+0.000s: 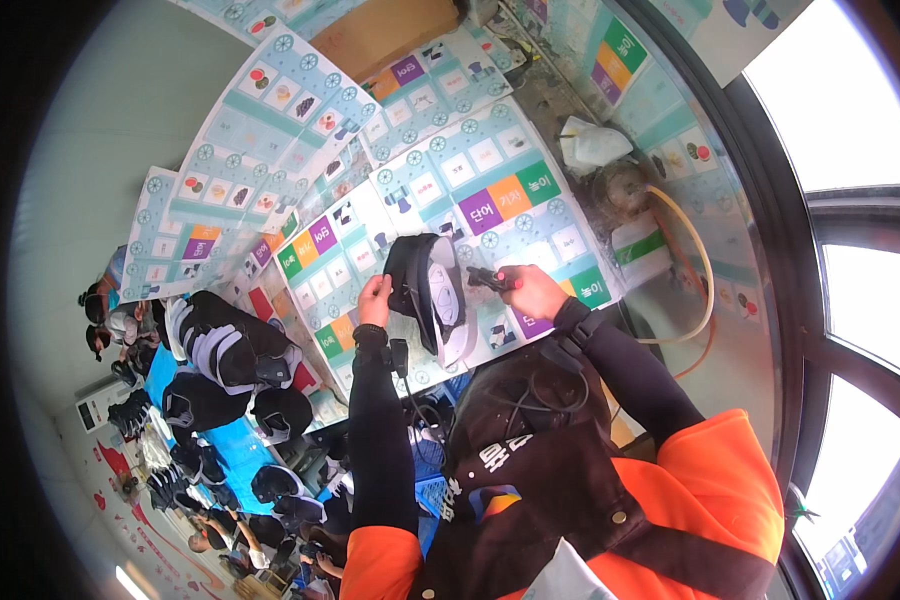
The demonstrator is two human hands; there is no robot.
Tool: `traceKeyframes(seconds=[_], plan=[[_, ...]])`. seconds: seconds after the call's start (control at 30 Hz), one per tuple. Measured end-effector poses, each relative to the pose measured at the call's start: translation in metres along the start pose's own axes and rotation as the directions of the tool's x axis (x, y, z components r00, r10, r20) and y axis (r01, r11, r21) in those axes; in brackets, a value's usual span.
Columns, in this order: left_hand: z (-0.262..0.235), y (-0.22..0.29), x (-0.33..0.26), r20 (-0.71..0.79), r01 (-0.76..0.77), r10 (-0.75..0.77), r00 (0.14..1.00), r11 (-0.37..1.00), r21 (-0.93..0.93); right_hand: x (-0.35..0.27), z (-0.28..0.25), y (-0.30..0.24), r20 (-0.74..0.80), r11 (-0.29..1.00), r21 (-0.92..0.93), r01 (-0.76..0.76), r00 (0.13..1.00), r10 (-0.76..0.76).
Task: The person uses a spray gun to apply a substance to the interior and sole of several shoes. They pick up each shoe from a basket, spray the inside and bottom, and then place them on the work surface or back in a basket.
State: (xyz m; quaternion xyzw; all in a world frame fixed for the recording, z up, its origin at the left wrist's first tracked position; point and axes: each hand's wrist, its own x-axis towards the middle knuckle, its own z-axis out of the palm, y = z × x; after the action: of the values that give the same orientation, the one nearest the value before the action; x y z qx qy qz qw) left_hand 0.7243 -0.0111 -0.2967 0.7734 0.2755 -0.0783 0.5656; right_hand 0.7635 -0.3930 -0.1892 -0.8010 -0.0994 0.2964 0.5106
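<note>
A black and light-grey cap (430, 295) stands on the printed sheet (490, 155) that covers the table, its pale side turned to the right. My left hand (374, 300) pinches the cap's black edge from the left. Held out to the right of the cap, apart from it, is a small black tool with red parts (490, 279). My right hand (533, 293) is closed around this tool, whose exact kind I cannot make out.
Stacked black and grey caps (235, 345) lie on the left, beside a blue cloth (232, 455) with more caps. A yellow hose (708, 290) curves along the right, below a crumpled white item (595, 143). Other people (125, 320) are at the far left.
</note>
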Motion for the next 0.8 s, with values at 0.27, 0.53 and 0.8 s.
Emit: traceKeyframes(seconds=[0.27, 0.53, 0.8], plan=[[0.003, 0.005, -0.006, -0.004, -0.035, 0.036, 0.999, 0.998, 0.058, 0.005, 0.010, 0.018, 0.234, 0.992, -0.129, 0.006, 0.972, 0.025], [-0.003, -0.003, -0.009, -0.061, -0.082, 0.087, 0.994, 0.994, 0.077, 0.006, 0.009, 0.003, 0.198, 0.993, -0.116, -0.005, 0.980, 0.028], [0.001, -0.002, -0.008, -0.055, -0.111, 0.114, 0.992, 0.993, 0.051, 0.007, 0.015, 0.000, 0.006, 0.998, 0.065, 0.020, 1.000, -0.020]])
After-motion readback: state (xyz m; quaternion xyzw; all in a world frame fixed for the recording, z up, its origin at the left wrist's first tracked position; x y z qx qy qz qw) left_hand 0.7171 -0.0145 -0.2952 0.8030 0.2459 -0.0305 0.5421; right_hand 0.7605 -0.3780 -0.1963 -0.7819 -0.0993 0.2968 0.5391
